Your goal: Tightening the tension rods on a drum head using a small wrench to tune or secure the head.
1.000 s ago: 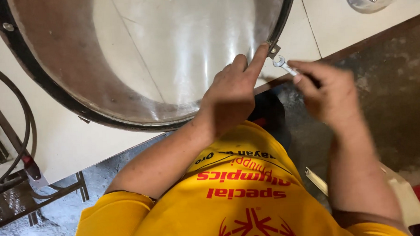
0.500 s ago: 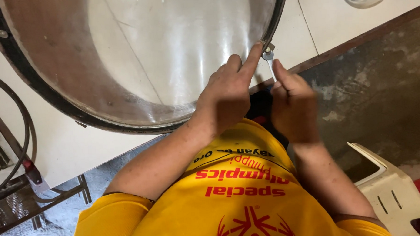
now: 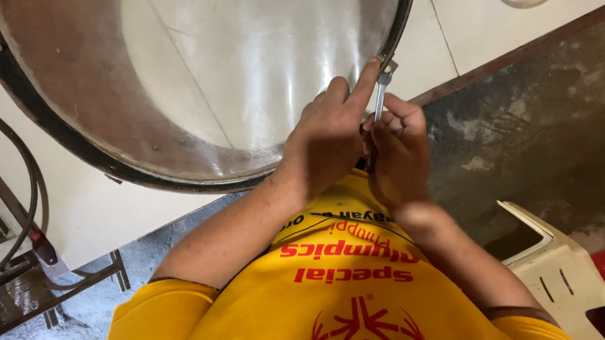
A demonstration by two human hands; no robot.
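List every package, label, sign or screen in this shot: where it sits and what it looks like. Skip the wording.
Printed shirt front: bottom centre, below both hands; yellow fabric with red lettering, a line of black lettering above it, and a red emblem of radiating figures.
Small tag: lower left, on the dark cable by the metal rack; pale, roughly rectangular, next to a red fitting.
No packages, signs or screens show.

Drum (image 3: pixel 199 80) on white table (image 3: pixel 96 211)
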